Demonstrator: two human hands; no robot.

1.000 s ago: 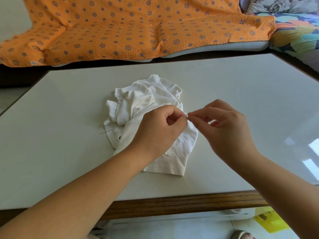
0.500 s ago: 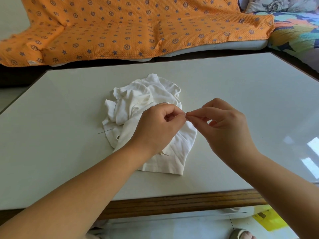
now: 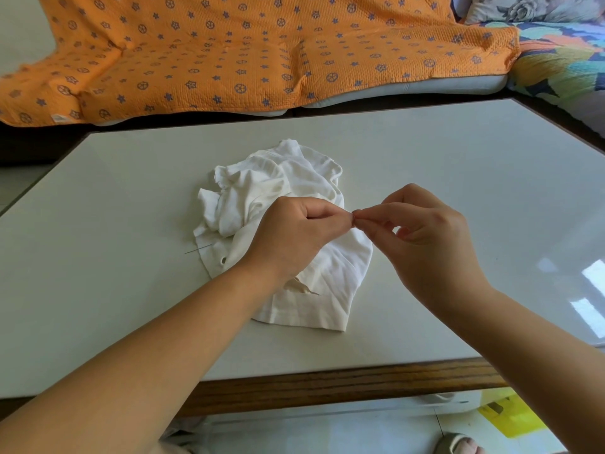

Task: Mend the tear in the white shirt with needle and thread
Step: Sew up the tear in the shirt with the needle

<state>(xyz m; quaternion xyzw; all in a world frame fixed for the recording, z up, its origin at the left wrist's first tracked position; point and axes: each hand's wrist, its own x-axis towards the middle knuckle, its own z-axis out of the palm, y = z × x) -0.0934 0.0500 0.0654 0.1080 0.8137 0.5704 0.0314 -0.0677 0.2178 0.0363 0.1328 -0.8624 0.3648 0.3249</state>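
1. Shirt (image 3: 288, 191) lies crumpled mid-table (image 3: 98, 224), hem toward the person. It is bunched, not spread, so the damaged area is not yet laid flat for sewing
2. Tear (image 3: 302, 286): ragged opening near the hem, just below the left wrist. A small round hole (image 3: 223, 259) also shows by the shirt's left edge
3. Needle (image 3: 198, 249): thin dark sliver on the table, far end at the shirt's left edge, with neither hand on it
4. Left hand (image 3: 294, 234): fingers curled, thumb and forefinger pressed tip to tip, over the shirt's middle. Cannot tell whether it touches the cloth
5. Right hand (image 3: 425, 237): thumb and forefinger pinched, other fingers loosely curled, over the shirt's right edge
6. The two pinches meet tip to tip. What sits between them is too fine to see. Judged to be thread, held short for control while an end is knotted or readied
7. Positions: shirt lies directly under the left hand and down-left of the right. Needle lies well left of both
8. Judgement: preparation stage, no stitch visible in the tear
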